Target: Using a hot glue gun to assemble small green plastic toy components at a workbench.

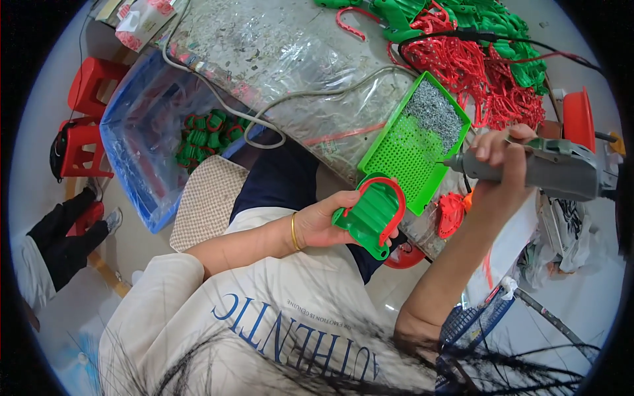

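My left hand is closed around a green plastic part with a curved red strip along its edge, held in front of my body. My right hand grips a grey electric screwdriver, its tip pointing left over a bright green perforated tray. Small silvery screws are heaped at the tray's far end, with a few scattered lower down. Whether the tip carries a screw is too small to tell.
Red strips and green parts are piled at the far right. A blue lined crate with green-and-red pieces stands at left. A grey cable crosses the table. Red stools and another person's legs are farther left.
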The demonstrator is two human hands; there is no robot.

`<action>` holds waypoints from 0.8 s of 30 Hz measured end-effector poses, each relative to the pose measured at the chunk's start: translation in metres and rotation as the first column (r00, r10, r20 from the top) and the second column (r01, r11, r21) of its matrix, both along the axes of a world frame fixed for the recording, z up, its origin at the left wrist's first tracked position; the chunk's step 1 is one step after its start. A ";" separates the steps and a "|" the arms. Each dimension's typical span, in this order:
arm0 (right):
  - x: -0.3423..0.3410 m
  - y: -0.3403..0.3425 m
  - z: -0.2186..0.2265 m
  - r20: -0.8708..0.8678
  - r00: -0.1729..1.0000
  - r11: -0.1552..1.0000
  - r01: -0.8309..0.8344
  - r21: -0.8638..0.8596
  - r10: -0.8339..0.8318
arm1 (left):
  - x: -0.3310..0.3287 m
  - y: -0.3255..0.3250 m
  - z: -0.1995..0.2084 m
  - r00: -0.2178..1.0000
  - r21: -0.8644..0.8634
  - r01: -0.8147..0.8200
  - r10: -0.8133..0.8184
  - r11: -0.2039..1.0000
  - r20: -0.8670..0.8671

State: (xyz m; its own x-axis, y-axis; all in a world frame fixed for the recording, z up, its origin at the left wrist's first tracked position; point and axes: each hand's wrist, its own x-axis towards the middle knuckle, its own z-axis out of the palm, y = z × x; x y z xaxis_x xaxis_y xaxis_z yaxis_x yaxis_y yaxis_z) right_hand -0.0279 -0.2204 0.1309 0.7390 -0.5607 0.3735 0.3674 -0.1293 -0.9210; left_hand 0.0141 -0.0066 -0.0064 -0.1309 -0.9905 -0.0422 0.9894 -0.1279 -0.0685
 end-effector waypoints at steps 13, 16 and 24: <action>0.024 0.014 -0.080 -0.033 0.929 0.924 0.371 0.094 -0.369 | 0.001 -0.003 0.005 0.999 0.094 -0.001 -0.003 0.996 0.036; 0.027 0.013 -0.091 -0.027 0.922 0.915 0.386 0.119 -0.385 | 0.002 -0.003 0.003 0.999 0.085 0.009 -0.012 0.996 0.034; 0.030 0.012 -0.098 0.001 0.916 0.909 0.398 0.122 -0.401 | 0.003 -0.004 0.000 1.000 0.036 0.011 -0.011 0.999 -0.006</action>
State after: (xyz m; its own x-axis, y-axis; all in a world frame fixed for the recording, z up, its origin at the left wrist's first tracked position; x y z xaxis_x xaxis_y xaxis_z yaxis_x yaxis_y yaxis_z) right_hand 0.0024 -0.2081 0.0328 0.4354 -0.8478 0.3029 0.3305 -0.1625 -0.9297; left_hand 0.0175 -0.0106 -0.0069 -0.1425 -0.9868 -0.0769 0.9875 -0.1364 -0.0794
